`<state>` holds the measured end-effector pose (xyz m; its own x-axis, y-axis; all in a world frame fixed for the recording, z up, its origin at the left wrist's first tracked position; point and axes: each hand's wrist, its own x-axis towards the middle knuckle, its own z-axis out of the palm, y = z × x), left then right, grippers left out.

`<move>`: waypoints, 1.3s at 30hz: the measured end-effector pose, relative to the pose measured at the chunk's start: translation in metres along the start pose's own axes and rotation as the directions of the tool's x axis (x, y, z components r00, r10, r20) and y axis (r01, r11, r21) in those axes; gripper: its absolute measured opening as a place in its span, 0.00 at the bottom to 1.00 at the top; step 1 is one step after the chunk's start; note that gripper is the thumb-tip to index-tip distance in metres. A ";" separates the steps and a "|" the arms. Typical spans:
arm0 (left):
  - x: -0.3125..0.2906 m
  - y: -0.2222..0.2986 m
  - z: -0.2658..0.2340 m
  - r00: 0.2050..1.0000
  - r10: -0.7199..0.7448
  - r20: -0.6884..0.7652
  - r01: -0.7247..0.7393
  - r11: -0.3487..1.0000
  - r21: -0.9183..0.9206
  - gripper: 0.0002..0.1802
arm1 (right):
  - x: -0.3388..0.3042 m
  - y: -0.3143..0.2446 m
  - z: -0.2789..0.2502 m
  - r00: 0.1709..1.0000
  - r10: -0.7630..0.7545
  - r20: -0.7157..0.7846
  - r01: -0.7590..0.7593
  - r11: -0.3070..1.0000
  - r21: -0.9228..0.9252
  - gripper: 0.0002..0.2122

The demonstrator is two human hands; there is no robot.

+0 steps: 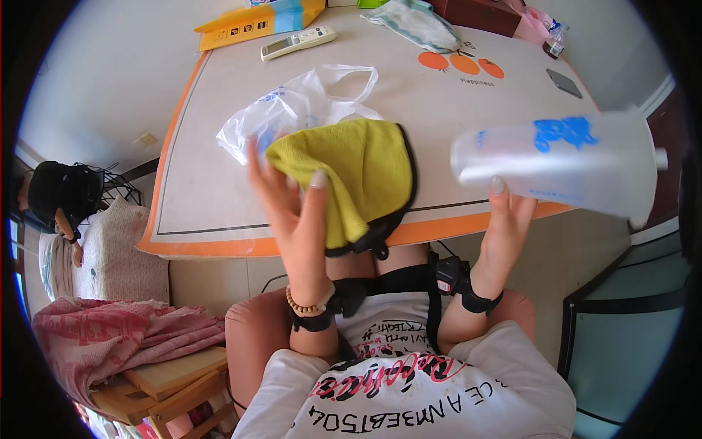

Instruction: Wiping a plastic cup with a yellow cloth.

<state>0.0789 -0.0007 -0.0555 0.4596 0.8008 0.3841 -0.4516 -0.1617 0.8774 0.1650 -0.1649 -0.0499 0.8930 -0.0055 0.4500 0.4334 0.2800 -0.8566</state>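
My left hand point(292, 219) is at the table's front edge, its thumb over a yellow-green cloth point(362, 164) with a black hem. The fingers are partly spread at the cloth's left side, and some of them are hidden by its folds. A lower corner of the cloth hangs past the table edge. In my right hand point(508, 219) is a translucent plastic bottle point(526, 164) with blue print, tipped onto its side above the table's right part. Its wide end, with a small knob, points right. Behind the cloth lies a crumpled clear plastic bag point(300, 102).
On the table point(212, 183) are a white remote control point(297, 43), a yellow packet point(256, 25), a white-green towel point(413, 25), a dark red box point(479, 14), a small bottle point(556, 40) and a flat grey object point(564, 83). A wooden stool point(172, 388) with pink fabric stands left.
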 end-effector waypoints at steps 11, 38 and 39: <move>-0.006 0.036 -0.020 0.956 0.097 0.277 -0.095 0.995 -0.020 0.54 | 0.000 -0.009 0.024 0.678 -0.062 0.732 0.325 0.919 -0.223 0.33; 0.013 0.009 -0.037 0.986 -0.092 0.141 0.112 0.984 -0.138 0.41 | -0.005 0.005 0.038 0.848 0.044 0.528 0.093 0.969 -0.230 0.12; 0.013 0.008 -0.037 0.986 -0.093 0.137 0.112 0.984 -0.138 0.41 | -0.002 0.003 0.032 0.892 0.052 0.448 0.054 0.974 -0.221 0.11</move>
<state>0.0533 0.0297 -0.0536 0.6001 0.7257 0.3364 -0.4982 0.0101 0.8670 0.1604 -0.1329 -0.0457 0.7652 0.4398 0.4701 0.4972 0.0602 -0.8655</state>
